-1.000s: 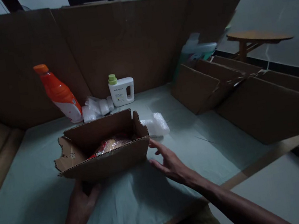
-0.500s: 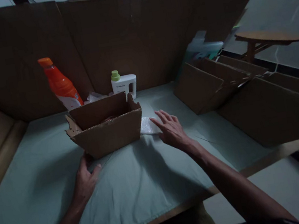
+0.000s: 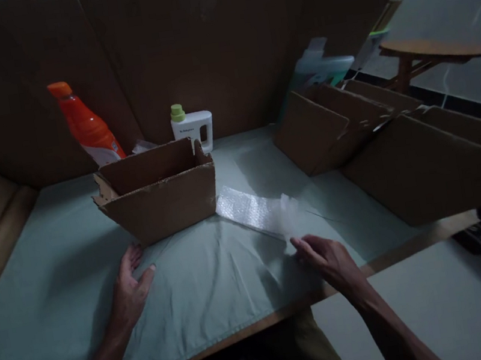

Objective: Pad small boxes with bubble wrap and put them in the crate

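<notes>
A flat strip of clear bubble wrap lies on the cloth, its right end crumpled and raised a little. My right hand pinches the near corner of that end between thumb and fingers. Just left of the wrap stands an open cardboard box with ragged edges; what is inside it is hidden by its front wall. My left hand rests by the box's lower left corner, thumb and fingers apart, holding nothing. Whether its fingertips touch the box I cannot tell.
Behind the box are an orange bottle and a white jug with a green cap. More open cardboard boxes stand at the right, one with a teal container behind it. Cardboard panels wall off the back.
My right hand has moved toward me and to the right, closing on the bubble wrap and drawing it out from beside the box. My left hand has stayed near the box corner, fingers apart.
</notes>
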The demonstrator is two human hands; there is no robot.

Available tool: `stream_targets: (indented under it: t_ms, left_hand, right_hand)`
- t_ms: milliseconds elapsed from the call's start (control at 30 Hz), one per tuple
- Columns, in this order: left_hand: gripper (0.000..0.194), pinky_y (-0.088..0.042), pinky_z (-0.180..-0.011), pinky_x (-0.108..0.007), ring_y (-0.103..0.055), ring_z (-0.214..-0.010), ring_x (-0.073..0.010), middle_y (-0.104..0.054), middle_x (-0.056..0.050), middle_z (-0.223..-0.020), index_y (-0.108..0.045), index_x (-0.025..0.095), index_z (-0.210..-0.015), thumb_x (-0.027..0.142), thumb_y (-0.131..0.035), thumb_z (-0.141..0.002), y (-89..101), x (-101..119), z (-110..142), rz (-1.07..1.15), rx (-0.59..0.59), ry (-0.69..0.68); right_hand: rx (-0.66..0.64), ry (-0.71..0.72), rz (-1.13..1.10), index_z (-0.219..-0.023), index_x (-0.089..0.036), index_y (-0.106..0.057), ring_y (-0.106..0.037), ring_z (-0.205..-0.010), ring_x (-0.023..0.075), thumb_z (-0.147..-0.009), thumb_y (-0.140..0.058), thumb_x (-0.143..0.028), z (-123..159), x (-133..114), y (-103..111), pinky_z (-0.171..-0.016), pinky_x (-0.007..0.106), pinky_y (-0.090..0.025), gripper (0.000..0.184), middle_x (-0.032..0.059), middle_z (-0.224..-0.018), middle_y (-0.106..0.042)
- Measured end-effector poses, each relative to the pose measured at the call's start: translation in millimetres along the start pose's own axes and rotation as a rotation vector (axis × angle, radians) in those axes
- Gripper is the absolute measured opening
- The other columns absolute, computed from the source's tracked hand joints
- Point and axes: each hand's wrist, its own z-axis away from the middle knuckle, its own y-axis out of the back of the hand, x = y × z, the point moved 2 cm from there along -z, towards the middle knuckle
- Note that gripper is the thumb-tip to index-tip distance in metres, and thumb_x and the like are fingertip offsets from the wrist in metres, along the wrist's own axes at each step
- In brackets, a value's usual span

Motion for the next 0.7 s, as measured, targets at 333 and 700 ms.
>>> stream_targets:
  t_ms: [333,700]
  left_hand:
    - [0.073,-0.044,-0.111,-0.053,-0.058,-0.127,-0.0311,-0.057,-0.016,-0.137,-0.042,0.019,-0.144,0.042,-0.066,-0.079,-9.8,11,-6,-0.015,0.019,-0.021]
    - [0.060,-0.052,-0.100,-0.048,-0.065,-0.112,-0.0332,-0.067,-0.016,-0.116,-0.056,0.014,-0.120,0.044,-0.072,-0.071,-23.9,40,-51,-0.227,0.143,0.026]
  right_hand:
    - [-0.097,0.536,0.260,-0.125,-0.027,-0.070,-0.062,-0.122,0.0283,-0.088,-0.051,-0.012,5,-31,30,-0.099,0.044,-0.049,0.044,0.0089,-0.132,-0.068]
    - [0.006,0.462,0.670,-0.083,-0.019,-0.071,-0.068,-0.093,0.0244,-0.098,-0.048,-0.019,-78,-2,19,-0.082,0.035,-0.039,0.027,0.0097,-0.093,-0.077]
